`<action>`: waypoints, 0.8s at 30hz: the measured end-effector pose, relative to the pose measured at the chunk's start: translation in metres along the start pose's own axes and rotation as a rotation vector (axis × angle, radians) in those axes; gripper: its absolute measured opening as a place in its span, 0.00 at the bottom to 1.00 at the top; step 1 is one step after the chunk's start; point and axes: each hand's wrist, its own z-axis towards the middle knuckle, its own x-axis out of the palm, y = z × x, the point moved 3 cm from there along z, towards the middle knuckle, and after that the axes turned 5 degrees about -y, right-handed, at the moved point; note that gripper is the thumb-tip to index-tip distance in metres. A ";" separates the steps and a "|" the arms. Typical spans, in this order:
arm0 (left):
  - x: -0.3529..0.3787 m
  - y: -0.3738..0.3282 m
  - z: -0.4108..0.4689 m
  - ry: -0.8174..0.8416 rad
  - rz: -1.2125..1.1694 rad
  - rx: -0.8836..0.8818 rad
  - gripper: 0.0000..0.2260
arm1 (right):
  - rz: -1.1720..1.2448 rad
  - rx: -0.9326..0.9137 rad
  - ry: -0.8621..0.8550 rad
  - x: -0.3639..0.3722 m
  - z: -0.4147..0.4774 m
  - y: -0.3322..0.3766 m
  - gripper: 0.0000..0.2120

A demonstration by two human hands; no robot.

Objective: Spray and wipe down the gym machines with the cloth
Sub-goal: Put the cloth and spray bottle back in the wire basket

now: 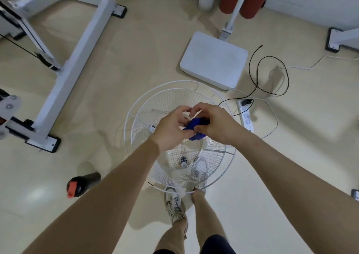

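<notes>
left hand (171, 130), right hand (216, 124) grip cloth (194, 124); lettering (175, 202) blurred

No text can be read with certainty. There is dark lettering on the upper of the pale grey-white lace-up sneaker (175, 203), but it is too blurred to make out. Small marks on the white plastic power strip (246, 117) are too small to read.

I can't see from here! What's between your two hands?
A bunched blue cloth, shown in the head view. The left hand and the right hand both hold it, over a white wire basket.
</notes>
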 end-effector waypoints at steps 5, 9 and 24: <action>-0.001 0.017 0.031 0.015 0.319 -0.053 0.05 | -0.212 0.014 0.003 -0.004 0.036 -0.018 0.11; -0.013 0.015 0.061 -0.001 0.692 0.072 0.03 | -0.449 -0.029 -0.069 -0.005 0.058 -0.029 0.06; -0.021 0.069 0.070 -0.197 0.857 0.198 0.07 | -0.683 -0.062 -0.068 0.015 0.063 -0.069 0.11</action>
